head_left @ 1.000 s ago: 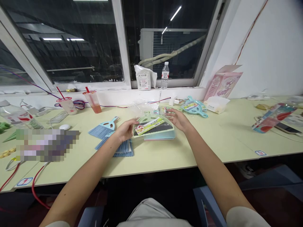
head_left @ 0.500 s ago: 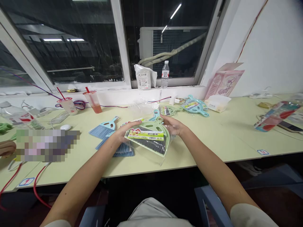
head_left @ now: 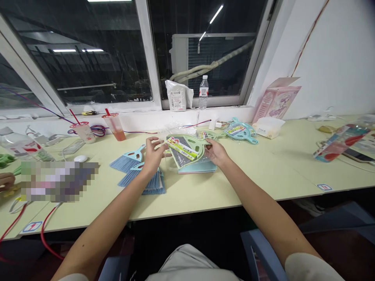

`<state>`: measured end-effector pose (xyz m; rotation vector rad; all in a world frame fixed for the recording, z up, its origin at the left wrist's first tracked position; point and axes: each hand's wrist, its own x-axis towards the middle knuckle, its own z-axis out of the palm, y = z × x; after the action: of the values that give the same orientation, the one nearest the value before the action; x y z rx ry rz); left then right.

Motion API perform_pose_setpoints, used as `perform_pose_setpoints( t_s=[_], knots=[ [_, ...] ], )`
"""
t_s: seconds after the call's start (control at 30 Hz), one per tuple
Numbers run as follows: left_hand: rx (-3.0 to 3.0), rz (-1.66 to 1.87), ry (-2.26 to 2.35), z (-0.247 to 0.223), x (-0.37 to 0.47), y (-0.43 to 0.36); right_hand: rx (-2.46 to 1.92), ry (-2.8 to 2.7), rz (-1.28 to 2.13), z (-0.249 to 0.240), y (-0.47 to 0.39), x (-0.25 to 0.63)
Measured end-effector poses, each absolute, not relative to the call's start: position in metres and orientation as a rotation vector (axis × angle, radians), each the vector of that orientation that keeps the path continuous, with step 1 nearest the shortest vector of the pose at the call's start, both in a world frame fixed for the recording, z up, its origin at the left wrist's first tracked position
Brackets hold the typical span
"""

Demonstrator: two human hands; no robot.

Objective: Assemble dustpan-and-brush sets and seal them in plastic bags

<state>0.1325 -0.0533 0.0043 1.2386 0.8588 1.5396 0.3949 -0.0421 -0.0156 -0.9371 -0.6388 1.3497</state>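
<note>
A green dustpan-and-brush set (head_left: 184, 150) in clear plastic is held above the table, tilted, its label facing up. My right hand (head_left: 217, 152) pinches its handle end. At its left edge, my left hand (head_left: 154, 154) is closed with the fingertips on the clear wrapping. Under the set lies a blue dustpan (head_left: 197, 168), partly hidden. Blue brushes (head_left: 155, 183) lie just below and left of my left hand, and another blue brush (head_left: 127, 159) is beside them. Behind, a packaged blue set (head_left: 240, 130) and a packaged green set (head_left: 213, 135) rest on the table.
Two cups with red straws (head_left: 115, 127) (head_left: 84, 132) stand at the back left, near a bottle (head_left: 22, 144). A tissue pack (head_left: 268, 128) and pink box (head_left: 277, 102) are back right. Another person's hand (head_left: 6, 181) is at the far left edge. A bottle (head_left: 341, 143) leans right.
The packaged green set has been raised away from me and turned, uncovering the blue dustpan beneath. My left hand has moved forward to its left edge; my right hand still holds the handle end.
</note>
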Motion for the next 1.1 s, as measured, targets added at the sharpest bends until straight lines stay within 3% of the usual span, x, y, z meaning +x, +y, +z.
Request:
perform_pose_setpoints(
  t_s=[0.1, 0.27, 1.1],
  knots=[
    [1.420, 1.630, 0.974, 0.003, 0.135, -0.060, -0.918, -0.667, 1.341, -0.017, -0.043, 0.393],
    [1.587, 1.465, 1.118, 0.005, 0.133, -0.062, -0.913, -0.725, 1.304, -0.019, -0.045, 0.390],
    [1.466, 1.352, 1.167, -0.006, 0.127, -0.047, -0.930, -0.760, 1.380, -0.022, -0.046, 0.383]
  ],
)
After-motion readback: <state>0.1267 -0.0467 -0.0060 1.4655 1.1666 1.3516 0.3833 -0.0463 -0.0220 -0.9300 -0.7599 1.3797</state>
